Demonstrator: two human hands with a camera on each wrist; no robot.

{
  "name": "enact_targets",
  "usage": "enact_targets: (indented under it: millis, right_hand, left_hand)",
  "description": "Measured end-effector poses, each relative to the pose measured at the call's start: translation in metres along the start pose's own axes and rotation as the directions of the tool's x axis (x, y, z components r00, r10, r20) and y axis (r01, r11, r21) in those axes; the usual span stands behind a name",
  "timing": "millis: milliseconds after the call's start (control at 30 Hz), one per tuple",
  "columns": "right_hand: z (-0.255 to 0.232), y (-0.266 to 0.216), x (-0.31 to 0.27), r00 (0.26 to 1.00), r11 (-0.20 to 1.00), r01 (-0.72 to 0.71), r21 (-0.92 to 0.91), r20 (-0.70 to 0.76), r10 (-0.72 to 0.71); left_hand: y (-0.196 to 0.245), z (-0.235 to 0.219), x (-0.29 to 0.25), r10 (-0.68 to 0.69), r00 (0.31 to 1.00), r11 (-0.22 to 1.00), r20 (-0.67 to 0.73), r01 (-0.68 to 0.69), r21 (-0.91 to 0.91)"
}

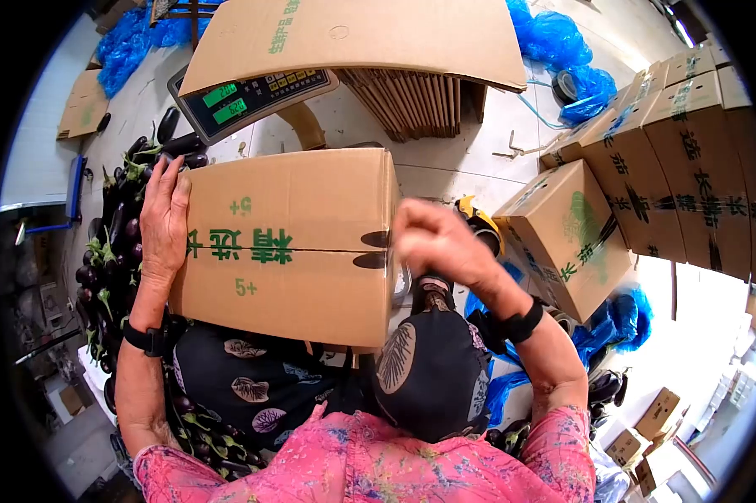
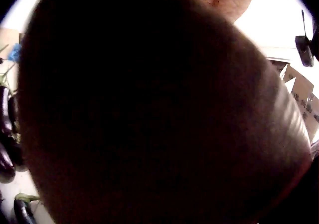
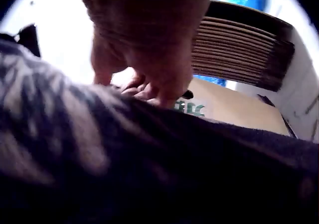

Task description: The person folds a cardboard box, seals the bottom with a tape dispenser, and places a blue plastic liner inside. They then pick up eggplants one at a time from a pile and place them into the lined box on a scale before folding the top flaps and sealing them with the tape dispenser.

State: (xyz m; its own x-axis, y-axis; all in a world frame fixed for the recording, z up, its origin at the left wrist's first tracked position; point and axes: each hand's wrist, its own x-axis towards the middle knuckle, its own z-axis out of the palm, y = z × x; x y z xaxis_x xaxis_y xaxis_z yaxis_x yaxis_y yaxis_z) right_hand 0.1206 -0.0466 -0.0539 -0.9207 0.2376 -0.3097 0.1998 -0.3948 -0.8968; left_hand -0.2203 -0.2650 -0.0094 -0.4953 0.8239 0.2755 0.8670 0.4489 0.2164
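Note:
A closed cardboard box (image 1: 311, 197) with green characters lies across the person's lap, its long seam facing up. Spread along the box's left end, the left hand (image 1: 164, 220) rests with fairly straight fingers. In the left wrist view a dark, close surface fills most of the picture and hides the fingers. Beside the box's right end, the right hand (image 1: 441, 245) is blurred, its fingers curled. From the right wrist, the same hand (image 3: 149, 67) shows bent fingers near a printed cardboard surface (image 3: 234, 107), with no held object visible; dark patterned cloth covers the lower part.
Eggplants (image 1: 114, 243) are heaped at the left. Ahead are a lit scale (image 1: 235, 105), a large cardboard piece (image 1: 353, 38) and stacked flat cardboard (image 1: 407, 105). Another box (image 1: 562, 239), stacked boxes (image 1: 688, 159), a yellow-and-black object (image 1: 480, 225) and blue plastic (image 1: 554, 38) are on the right.

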Motion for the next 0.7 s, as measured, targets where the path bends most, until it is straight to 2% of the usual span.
enact_targets:
  millis: [33, 67, 133, 167, 200, 267, 300, 367, 433, 467, 500, 533, 633, 667, 700]
  right_hand:
    - [-0.002, 0.014, 0.010, 0.997, 0.998, 0.057, 0.030, 0.057, -0.059]
    - [-0.009, 0.040, 0.021, 0.987, 0.992, 0.112, 0.060, 0.114, -0.118]
    - [-0.022, 0.104, 0.038, 0.996, 0.996, 0.088, -0.029, 0.038, -0.087]
    - [-0.026, 0.121, 0.047, 0.997, 0.995, 0.073, -0.072, 0.010, -0.072]
    - [-0.035, 0.122, 0.051, 0.995, 0.941, -0.085, -0.329, 0.026, 0.099]
    - [-0.033, 0.137, 0.064, 0.977, 0.921, -0.194, -0.338, -0.150, 0.151]
    - [-0.030, 0.138, 0.071, 0.980, 0.952, -0.163, -0.261, -0.157, 0.125]
    - [-0.026, 0.137, 0.083, 0.982, 0.988, -0.106, -0.110, -0.169, 0.086]
    - [-0.026, 0.114, 0.094, 0.977, 0.977, -0.209, 0.042, -0.038, 0.210]
    - [-0.028, 0.101, 0.099, 0.964, 0.958, -0.266, 0.105, 0.034, 0.264]
    - [-0.030, 0.100, 0.102, 0.958, 0.957, -0.287, 0.034, 0.029, 0.286]
    - [-0.024, 0.085, 0.095, 0.964, 0.965, -0.260, 0.041, 0.061, 0.258]
    - [-0.010, 0.017, 0.065, 0.979, 0.982, -0.173, 0.070, 0.122, 0.164]
    - [-0.013, -0.005, 0.057, 0.981, 0.986, -0.168, 0.022, 0.099, 0.165]
    - [-0.003, -0.040, 0.044, 0.988, 0.992, -0.112, 0.050, 0.112, 0.106]
  left_hand:
    - [-0.002, 0.000, -0.001, 0.001, 1.000, 1.000, -0.008, -0.001, 0.016]
    - [-0.002, -0.001, -0.002, -0.094, 0.995, 0.995, 0.042, 0.096, -0.031]
    - [-0.001, -0.007, 0.000, -0.272, 0.953, 0.951, 0.136, 0.288, -0.112]
    - [-0.002, -0.010, 0.001, -0.287, 0.950, 0.947, 0.124, 0.301, -0.115]
    - [-0.013, -0.012, -0.003, -0.279, 0.954, 0.944, 0.111, 0.293, -0.149]
    - [-0.054, -0.012, -0.012, -0.249, 0.965, 0.941, 0.087, 0.262, -0.214]
    - [-0.067, -0.017, -0.015, -0.316, 0.938, 0.909, 0.146, 0.343, -0.238]
    - [-0.087, -0.018, -0.030, -0.335, 0.928, 0.883, 0.160, 0.369, -0.292]
    - [-0.089, -0.026, -0.037, -0.363, 0.915, 0.851, 0.177, 0.403, -0.338]
    - [-0.089, -0.029, -0.041, -0.347, 0.927, 0.858, 0.140, 0.374, -0.351]
    - [-0.093, -0.033, -0.045, -0.360, 0.925, 0.846, 0.120, 0.377, -0.377]
    - [-0.098, -0.037, -0.051, -0.372, 0.922, 0.833, 0.103, 0.381, -0.402]
    - [-0.112, -0.047, -0.080, -0.447, 0.856, 0.620, 0.261, 0.506, -0.600]
    - [-0.110, -0.049, -0.091, -0.321, 0.940, 0.748, 0.117, 0.328, -0.577]
    - [-0.125, -0.049, -0.101, -0.227, 0.953, 0.716, 0.202, 0.304, -0.628]
